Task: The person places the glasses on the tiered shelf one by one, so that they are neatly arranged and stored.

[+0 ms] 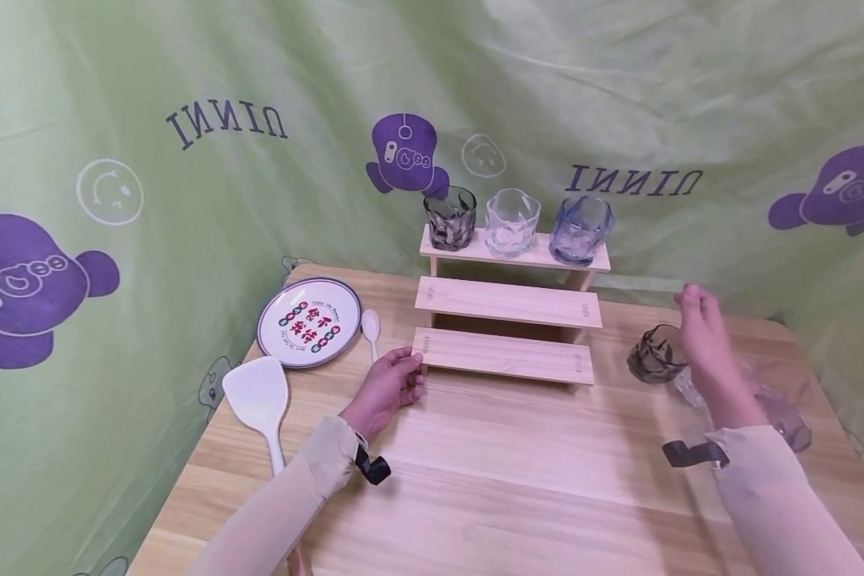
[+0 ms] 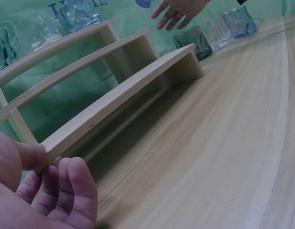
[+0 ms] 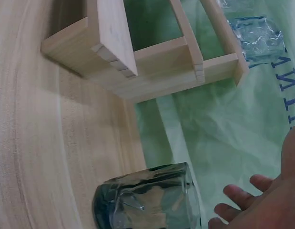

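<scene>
A three-step wooden rack (image 1: 504,356) stands on the table. My left hand (image 1: 387,390) pinches the left end of its lowest step, the thumb (image 2: 33,155) above and fingers curled beneath. To the rack's right, my right hand (image 1: 707,352) hovers beside a dark grey glass (image 1: 651,356), holding nothing; its fingers (image 3: 240,196) look loosely extended and apart from the glass. Behind the right forearm, a clear glass (image 1: 687,387) and a bluish glass (image 1: 792,422) are partly hidden. On the top step sit a grey glass (image 1: 450,222), a clear glass (image 1: 511,228) and a blue glass (image 1: 581,234).
A round plate (image 1: 295,320) with red lettering lies at the table's left, a small white spoon (image 1: 371,326) beside it. Nearer is a white spatula (image 1: 259,396), partly under the left forearm. A green printed curtain (image 1: 317,208) hangs around the table (image 1: 475,480).
</scene>
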A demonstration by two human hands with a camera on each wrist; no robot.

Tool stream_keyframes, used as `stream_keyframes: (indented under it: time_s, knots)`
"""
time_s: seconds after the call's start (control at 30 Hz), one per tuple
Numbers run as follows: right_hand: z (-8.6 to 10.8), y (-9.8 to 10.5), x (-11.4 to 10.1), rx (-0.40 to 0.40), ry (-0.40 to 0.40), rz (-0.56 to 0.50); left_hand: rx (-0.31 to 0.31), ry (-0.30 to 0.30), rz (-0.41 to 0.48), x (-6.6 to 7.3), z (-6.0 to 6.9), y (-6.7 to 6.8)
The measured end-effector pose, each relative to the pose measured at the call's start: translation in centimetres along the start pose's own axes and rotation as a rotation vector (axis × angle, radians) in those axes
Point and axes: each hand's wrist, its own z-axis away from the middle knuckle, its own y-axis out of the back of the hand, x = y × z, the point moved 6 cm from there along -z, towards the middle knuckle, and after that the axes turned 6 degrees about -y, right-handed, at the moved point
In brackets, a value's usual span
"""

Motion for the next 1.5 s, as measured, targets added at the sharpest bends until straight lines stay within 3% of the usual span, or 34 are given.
stream_keyframes:
  time_s: [0.13, 0.53, 0.9, 1.03, 1.2, 1.5]
  knots:
    - [0.1, -0.6, 0.5, -0.040, -0.005, 0.030, 0.000, 0.007, 0.001, 0.0, 0.0, -0.1]
    - [0.0, -0.5, 1.1, -0.049, 0.022, 0.158, -0.001, 0.000, -0.004, 0.0, -0.1, -0.3]
    - [1.2, -2.2, 1.1, -0.126, 0.050, 0.151, 0.014, 0.003, -0.004, 0.0, -0.1, 0.1]
    - [1.6, -2.6, 1.9, -0.107, 0.062, 0.169, 0.014, 0.007, 0.004, -0.1, -0.1, 0.1]
    - [2.0, -3.0, 3.9, -0.077, 0.051, 0.069, 0.015, 0.008, 0.002, -0.1, 0.0, 0.0]
    - [2.2, -2.8, 7.6, 0.053, 0.032, 0.071, 0.013, -0.006, -0.007, 0.0, 0.1, 0.0]
